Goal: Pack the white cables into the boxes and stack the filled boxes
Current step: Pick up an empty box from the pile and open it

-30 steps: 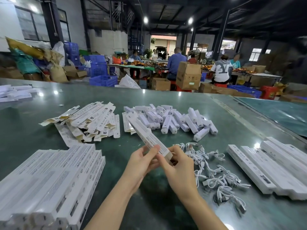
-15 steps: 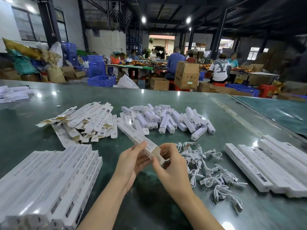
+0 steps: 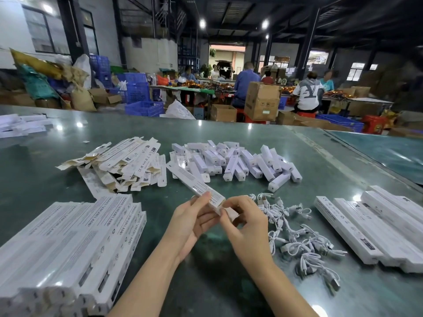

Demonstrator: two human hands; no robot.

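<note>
Since a moment ago the right hand has worked along to the near end flap of the long box gripped by the left hand, pinching it closed, while packed boxes fill the lower left and loose white cables wait at centre right.

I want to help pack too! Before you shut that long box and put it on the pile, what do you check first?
1. Left hand holds the long box firmly: ok.
2. Right hand pinches the end flap: ok.
3. Cable inside the box: cannot tell.
4. End flap tucked shut: not ok, still open.
5. Stack of filled boxes on the left lies flat with room on top: ok.
6. Loose white cables within reach for the next box: ok.
</note>
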